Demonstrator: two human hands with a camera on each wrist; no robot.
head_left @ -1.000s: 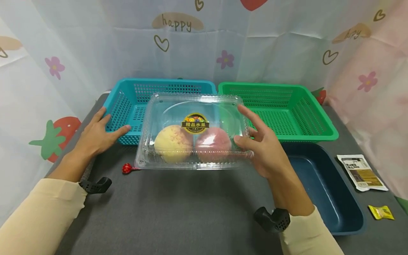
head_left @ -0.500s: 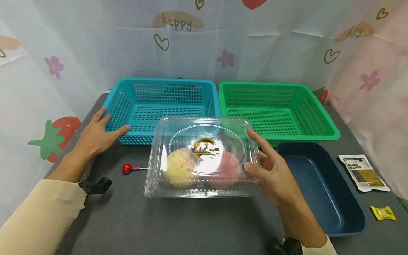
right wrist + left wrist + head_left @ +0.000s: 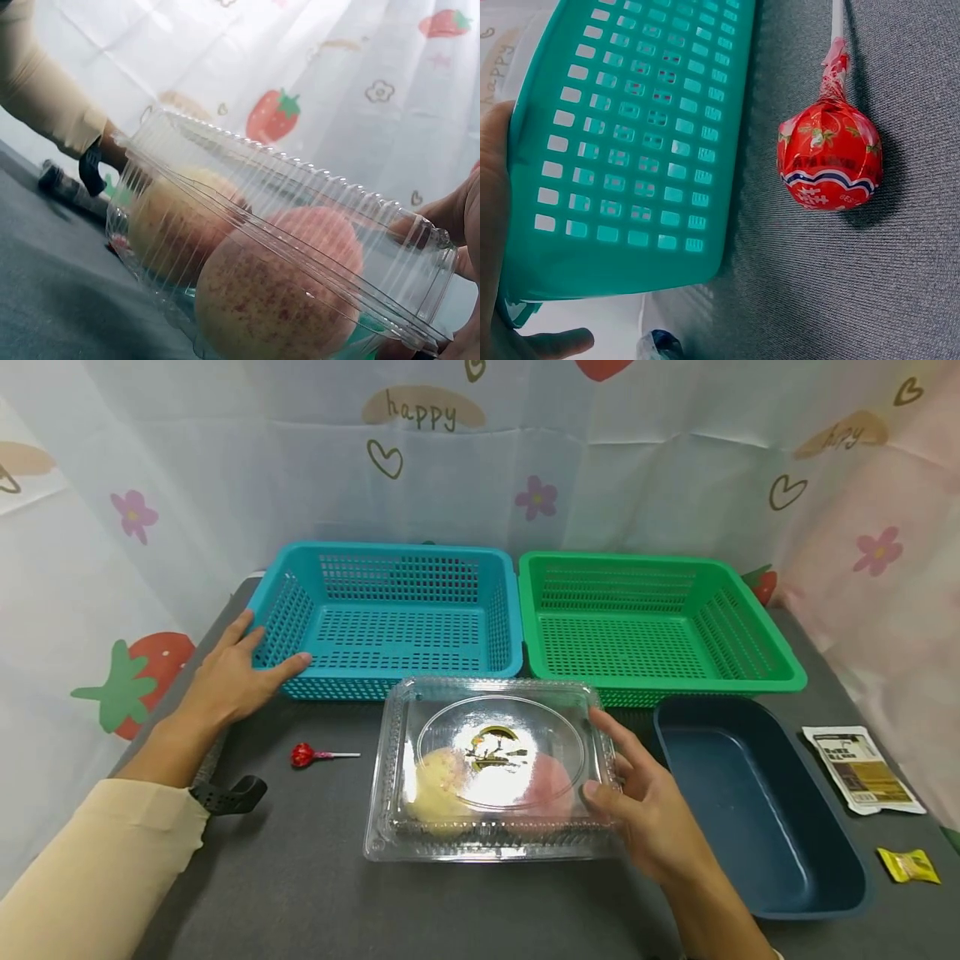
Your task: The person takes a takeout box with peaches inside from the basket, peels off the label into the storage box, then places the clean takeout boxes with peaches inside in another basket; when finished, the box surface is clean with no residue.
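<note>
My right hand [image 3: 652, 814] grips the right end of a clear plastic fruit box [image 3: 390, 827], thumb on the lid and other fingers partly hidden at the side. Through the lid show a yellowish peach [image 3: 180, 217] and a pinker peach [image 3: 277, 292]; a glossy round sticker [image 3: 495, 749] marks the top. In the right wrist view the box looks tilted. My left hand [image 3: 232, 681] rests on the front left corner of the blue basket [image 3: 405, 687], fingers spread along the rim. A red-wrapped lollipop [image 3: 829, 156] lies on the grey cloth close to that basket.
A green basket [image 3: 757, 683] stands right of the blue one. In front of it sits a dark blue tub [image 3: 750, 810]. Farther right lie a white-and-brown packet [image 3: 862, 770] and a small yellow-wrapped candy [image 3: 907, 865]. A printed curtain [image 3: 637, 468] hangs behind.
My right hand has brought the fruit box down toward me and slightly right, away from the baskets, uncovering the lollipop's stick. My left hand stays at the blue basket's corner.
</note>
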